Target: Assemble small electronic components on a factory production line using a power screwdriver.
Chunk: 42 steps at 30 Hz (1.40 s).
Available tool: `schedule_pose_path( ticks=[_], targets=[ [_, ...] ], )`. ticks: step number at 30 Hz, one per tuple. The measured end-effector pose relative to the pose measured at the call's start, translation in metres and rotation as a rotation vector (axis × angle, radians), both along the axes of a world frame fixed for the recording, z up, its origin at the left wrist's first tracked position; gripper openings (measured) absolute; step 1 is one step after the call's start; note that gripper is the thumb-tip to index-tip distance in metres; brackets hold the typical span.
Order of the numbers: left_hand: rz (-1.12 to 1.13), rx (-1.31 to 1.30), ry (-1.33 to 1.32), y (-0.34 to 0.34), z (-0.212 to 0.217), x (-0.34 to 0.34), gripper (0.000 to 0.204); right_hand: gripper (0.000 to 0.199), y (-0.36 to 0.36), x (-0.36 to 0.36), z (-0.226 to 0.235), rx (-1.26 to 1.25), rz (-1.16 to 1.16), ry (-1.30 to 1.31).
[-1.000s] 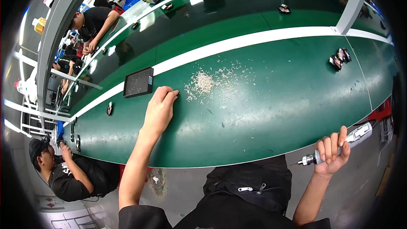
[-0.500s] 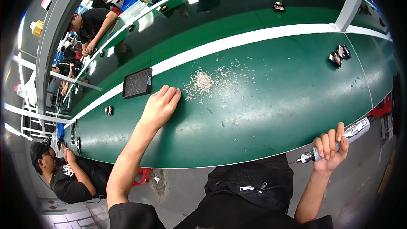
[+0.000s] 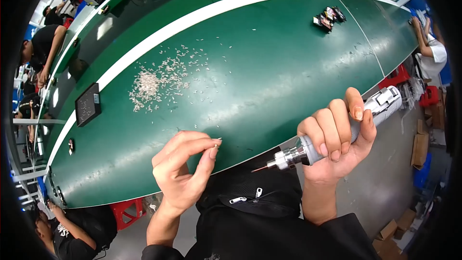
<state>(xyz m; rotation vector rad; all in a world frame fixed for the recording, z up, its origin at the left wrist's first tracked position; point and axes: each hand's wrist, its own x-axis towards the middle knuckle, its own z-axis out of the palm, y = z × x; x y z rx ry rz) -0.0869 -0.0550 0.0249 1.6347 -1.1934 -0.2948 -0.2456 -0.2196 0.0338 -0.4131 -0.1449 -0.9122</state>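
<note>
Glossy green conveyor belt (image 3: pixel 269 62) with white stripe, pale scattered screws (image 3: pixel 156 79), silver screwdriver (image 3: pixel 337 132), perhaps copper-tipped

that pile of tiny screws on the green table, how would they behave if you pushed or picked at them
The screws look tiny and loose, so a push would likely scatter them; strays already lie around the pile. The table looks glossy, so they may slide or roll. The left hand pinches one with fingertips, suggesting fiddly handling.

Head view, looking down. The left hand (image 3: pixel 185 173) pinches a tiny silver screw (image 3: pixel 218 139) between thumb and forefinger above the near edge of the long green conveyor belt (image 3: pixel 288 62). The right hand (image 3: pixel 339 137) grips a silver cylindrical electric screwdriver (image 3: pixel 337 132), bit pointing left. A scattered pile of small silver screws (image 3: pixel 156 82) lies beside a flat black rectangular tray (image 3: pixel 87 104).
</note>
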Motion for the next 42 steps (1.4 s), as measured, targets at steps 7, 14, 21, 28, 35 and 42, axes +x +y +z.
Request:
schedule_pose_path(
  ticks=[7,14,21,28,35,42],
  targets=[
    [-0.062,-0.058,0.563,-0.009,0.009,-0.036,0.013,0.019,0.005,0.012,0.029,-0.022,-0.054,-0.047],
    [-0.123,-0.098,0.565,-0.006,0.009,-0.038,0.014,0.017,0.007,0.014,0.025,0.069,-0.070,-0.052],
    [-0.151,-0.127,0.312,-0.008,0.011,-0.032,0.019,0.016,0.008,0.011,0.023,0.026,-0.049,-0.031],
    [-0.157,-0.184,-0.357,-0.020,-0.002,-0.025,0.032,0.020,0.001,0.003,0.003,-0.235,-0.062,0.026],
    [-0.237,-0.078,-0.258,-0.033,0.010,-0.017,0.028,0.016,-0.007,0.002,0.002,-0.042,-0.228,0.155],
    [0.054,0.099,-0.528,-0.176,0.012,0.103,0.040,0.016,-0.033,-0.009,-0.011,0.160,-0.321,0.177]
  ],
)
